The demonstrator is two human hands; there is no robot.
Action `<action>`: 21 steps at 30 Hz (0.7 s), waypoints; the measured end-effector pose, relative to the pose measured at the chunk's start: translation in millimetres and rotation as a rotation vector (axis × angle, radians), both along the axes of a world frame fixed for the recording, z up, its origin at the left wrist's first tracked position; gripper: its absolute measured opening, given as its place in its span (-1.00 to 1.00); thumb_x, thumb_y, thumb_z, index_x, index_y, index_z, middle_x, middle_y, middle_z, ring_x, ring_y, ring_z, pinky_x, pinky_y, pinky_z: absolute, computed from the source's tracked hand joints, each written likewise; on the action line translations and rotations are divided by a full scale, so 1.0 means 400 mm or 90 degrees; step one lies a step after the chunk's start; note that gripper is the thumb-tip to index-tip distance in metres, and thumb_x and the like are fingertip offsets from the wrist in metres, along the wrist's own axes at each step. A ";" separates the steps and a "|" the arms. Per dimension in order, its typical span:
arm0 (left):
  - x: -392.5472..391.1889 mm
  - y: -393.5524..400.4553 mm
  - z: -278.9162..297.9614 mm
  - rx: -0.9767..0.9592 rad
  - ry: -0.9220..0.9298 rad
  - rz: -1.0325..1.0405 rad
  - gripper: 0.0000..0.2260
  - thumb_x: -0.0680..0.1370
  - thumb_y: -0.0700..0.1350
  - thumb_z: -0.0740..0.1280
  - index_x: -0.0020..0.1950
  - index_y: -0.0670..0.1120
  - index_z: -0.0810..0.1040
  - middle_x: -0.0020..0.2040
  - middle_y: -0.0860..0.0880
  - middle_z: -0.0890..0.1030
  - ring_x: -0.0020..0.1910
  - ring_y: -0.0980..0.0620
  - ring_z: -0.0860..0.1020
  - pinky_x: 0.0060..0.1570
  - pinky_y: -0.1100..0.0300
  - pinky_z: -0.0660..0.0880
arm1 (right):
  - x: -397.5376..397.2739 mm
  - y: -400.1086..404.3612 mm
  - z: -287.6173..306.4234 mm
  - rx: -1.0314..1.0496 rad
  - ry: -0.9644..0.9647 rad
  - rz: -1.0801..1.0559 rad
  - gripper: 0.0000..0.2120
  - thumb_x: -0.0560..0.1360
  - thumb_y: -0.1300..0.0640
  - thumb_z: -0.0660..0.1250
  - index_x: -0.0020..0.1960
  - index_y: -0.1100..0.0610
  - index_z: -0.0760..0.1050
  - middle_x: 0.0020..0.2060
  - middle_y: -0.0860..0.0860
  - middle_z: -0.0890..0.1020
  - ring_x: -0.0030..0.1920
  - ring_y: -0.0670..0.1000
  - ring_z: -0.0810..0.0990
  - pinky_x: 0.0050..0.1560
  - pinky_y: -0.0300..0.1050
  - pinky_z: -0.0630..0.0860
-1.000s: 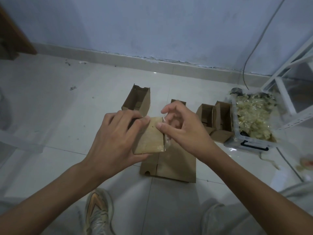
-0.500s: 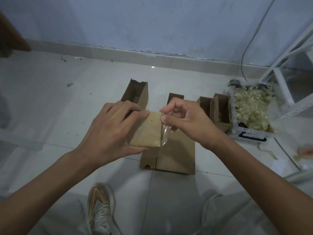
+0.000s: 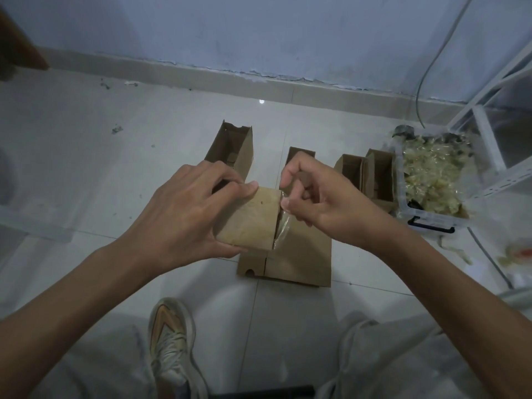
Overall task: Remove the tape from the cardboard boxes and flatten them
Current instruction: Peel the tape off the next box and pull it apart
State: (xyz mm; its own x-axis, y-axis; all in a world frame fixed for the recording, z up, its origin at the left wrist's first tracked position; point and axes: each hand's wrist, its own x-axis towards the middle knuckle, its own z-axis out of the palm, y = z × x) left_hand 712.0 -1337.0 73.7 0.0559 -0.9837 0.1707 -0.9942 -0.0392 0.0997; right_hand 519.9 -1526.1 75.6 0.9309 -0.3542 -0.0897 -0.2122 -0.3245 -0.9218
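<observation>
The right hand [image 3: 331, 208] has its thumb and forefinger pinched on a strip of clear tape [image 3: 280, 226] that runs down the right edge of a small cardboard box [image 3: 253, 223], the strip standing partly away from the cardboard. The left hand [image 3: 184, 217] grips that box from the left, fingers [image 3: 244, 187] curled over its top edge and thumb beneath, holding it up above the floor [image 3: 86, 168]. Directly below the held box lies a flattened cardboard piece [image 3: 299, 260] on the tiles. Beyond the hands an open box [image 3: 239, 145] stands upright, another box [image 3: 299, 154] shows behind the right hand, and two more open boxes [image 3: 371, 174] stand side by side to the right. Just beside those sits a clear plastic bin [image 3: 431, 220] with a black handle, heaped with crumpled tape. A white metal shelf frame [image 3: 489, 133] rises at the far right, with a cable [image 3: 426, 70] running down the wall. A sneaker [image 3: 169, 344] and light trouser legs show at the bottom edge.
</observation>
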 end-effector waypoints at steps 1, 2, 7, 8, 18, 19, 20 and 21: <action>-0.001 -0.001 -0.001 0.006 -0.003 0.001 -0.17 0.28 0.34 0.52 0.44 -0.06 0.52 0.27 -0.10 0.55 0.15 -0.11 0.50 0.02 0.02 0.43 | 0.002 0.003 0.000 -0.050 0.014 -0.002 -0.82 0.62 0.22 0.42 0.15 0.03 0.49 -0.25 0.04 0.62 -0.25 0.05 0.58 -0.16 0.00 0.57; -0.002 -0.003 -0.002 0.012 -0.006 0.004 -0.17 0.28 0.34 0.52 0.44 -0.06 0.52 0.27 -0.10 0.55 0.14 -0.11 0.51 0.01 0.01 0.44 | 0.004 0.006 -0.002 -0.097 0.023 -0.009 -0.80 0.61 0.21 0.43 0.15 0.00 0.50 -0.24 0.00 0.63 -0.25 -0.04 0.59 -0.17 -0.11 0.58; -0.011 -0.018 0.000 0.025 -0.026 0.011 -0.18 0.30 0.38 0.47 0.43 -0.06 0.52 0.23 -0.10 0.54 0.10 -0.11 0.49 -0.03 0.01 0.47 | 0.013 0.018 -0.013 -0.238 0.052 -0.065 -0.81 0.57 0.17 0.48 0.15 0.01 0.58 -0.28 -0.10 0.63 -0.21 -0.16 0.61 -0.17 -0.34 0.52; -0.015 -0.021 -0.001 0.023 -0.041 0.008 -0.19 0.31 0.38 0.44 0.42 -0.07 0.52 0.21 -0.11 0.55 0.09 -0.12 0.49 -0.03 0.00 0.46 | 0.018 0.024 -0.020 -0.258 0.060 -0.081 -0.81 0.57 0.17 0.48 0.14 0.01 0.57 -0.30 -0.10 0.63 -0.22 -0.16 0.61 -0.18 -0.34 0.52; -0.041 -0.035 -0.038 0.033 -0.020 0.019 -0.23 0.29 0.38 0.47 0.32 -0.09 0.58 0.13 -0.10 0.57 0.02 -0.08 0.48 -0.07 0.07 0.46 | 0.041 0.043 -0.066 -0.487 0.092 -0.080 -0.85 0.60 0.08 0.32 0.10 0.05 0.63 -0.13 -0.08 0.57 -0.18 -0.04 0.53 -0.12 -0.01 0.58; -0.042 -0.034 -0.042 0.038 -0.009 0.021 -0.24 0.30 0.39 0.45 0.32 -0.08 0.58 0.13 -0.09 0.57 0.03 -0.08 0.48 -0.07 0.08 0.46 | 0.044 0.044 -0.067 -0.501 0.106 -0.066 -0.85 0.61 0.08 0.30 0.09 0.05 0.63 -0.13 -0.07 0.58 -0.18 -0.03 0.54 -0.11 0.01 0.58; -0.042 -0.034 -0.044 0.042 0.000 0.022 -0.24 0.30 0.39 0.45 0.32 -0.08 0.58 0.13 -0.09 0.57 0.03 -0.08 0.49 -0.07 0.06 0.48 | 0.047 0.045 -0.069 -0.510 0.115 -0.058 -0.85 0.62 0.08 0.29 0.08 0.06 0.62 -0.13 -0.05 0.59 -0.18 -0.01 0.55 -0.11 0.03 0.59; -0.043 -0.034 -0.046 0.040 0.005 0.022 -0.24 0.29 0.38 0.47 0.32 -0.08 0.58 0.13 -0.09 0.57 0.02 -0.09 0.50 -0.07 0.05 0.49 | 0.048 0.046 -0.074 -0.516 0.118 -0.056 -0.86 0.62 0.09 0.28 0.06 0.07 0.61 -0.15 -0.04 0.59 -0.20 0.00 0.55 -0.11 0.06 0.59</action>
